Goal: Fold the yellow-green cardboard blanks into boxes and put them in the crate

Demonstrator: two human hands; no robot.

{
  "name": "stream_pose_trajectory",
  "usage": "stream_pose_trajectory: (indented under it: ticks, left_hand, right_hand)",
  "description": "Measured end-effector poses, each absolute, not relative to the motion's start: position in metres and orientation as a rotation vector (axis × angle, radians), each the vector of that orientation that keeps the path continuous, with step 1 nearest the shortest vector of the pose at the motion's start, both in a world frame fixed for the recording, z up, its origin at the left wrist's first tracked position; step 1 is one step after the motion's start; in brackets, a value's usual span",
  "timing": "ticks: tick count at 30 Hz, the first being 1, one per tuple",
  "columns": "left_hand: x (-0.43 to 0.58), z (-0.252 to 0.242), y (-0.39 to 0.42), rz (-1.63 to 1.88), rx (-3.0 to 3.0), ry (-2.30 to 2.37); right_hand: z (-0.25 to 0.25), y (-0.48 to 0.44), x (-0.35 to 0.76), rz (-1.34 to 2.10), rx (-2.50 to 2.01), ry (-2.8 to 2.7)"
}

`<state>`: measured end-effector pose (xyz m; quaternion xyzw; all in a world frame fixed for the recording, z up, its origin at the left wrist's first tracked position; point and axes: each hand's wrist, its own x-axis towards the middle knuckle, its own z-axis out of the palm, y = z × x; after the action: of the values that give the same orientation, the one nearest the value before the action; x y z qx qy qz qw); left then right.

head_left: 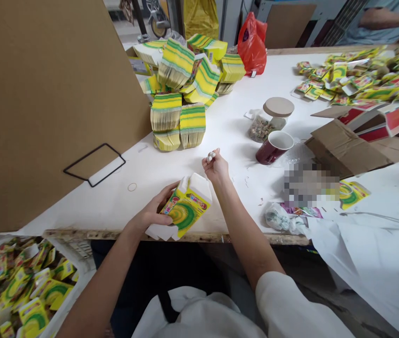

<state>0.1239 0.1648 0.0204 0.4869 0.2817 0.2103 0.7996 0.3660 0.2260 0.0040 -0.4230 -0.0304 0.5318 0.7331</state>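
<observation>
My left hand (153,210) grips a small yellow and green printed carton (185,209) at the near edge of the white table (171,164); the carton's white top flaps stand open. My right hand (216,166) is raised just behind the carton, its fingers pinched round a small white object (212,154) that I cannot name. Both forearms reach in from below.
Stacks of flat yellow-green cartons (181,84) lie at the back. A dark red mug (273,147) and a lidded jar (271,119) stand to the right, beside an open cardboard box (354,141). A big cardboard sheet (44,103) leans left; a crate of cartons (19,291) sits below.
</observation>
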Motion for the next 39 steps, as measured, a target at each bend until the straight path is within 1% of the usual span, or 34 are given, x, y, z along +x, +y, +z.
stream_pose_trajectory:
  ticks: [9,15,20,24,33,39]
  left_hand:
    - [0.134,0.03,0.155,0.389,1.435,0.615]
    - [0.138,0.03,0.157,0.323,1.504,0.614]
    - [0.139,0.034,0.159,0.277,1.551,0.536]
    - [0.141,0.035,0.159,0.23,1.579,0.521]
    - [0.14,0.031,0.164,0.231,1.544,0.545]
    - [0.137,0.027,0.166,0.26,1.504,0.562]
  right_hand:
    - [0.007,0.226,0.376,1.26,-0.924,-0.122]
    - [0.015,0.221,0.372,1.412,-0.888,-0.196]
    - [0.007,0.223,0.371,1.459,-0.933,-0.161]
    - [0.0,0.226,0.377,1.402,-0.935,-0.086]
    - [-0.002,0.229,0.398,1.133,-0.883,-0.027]
    - [-0.002,0.231,0.398,1.144,-0.936,-0.145]
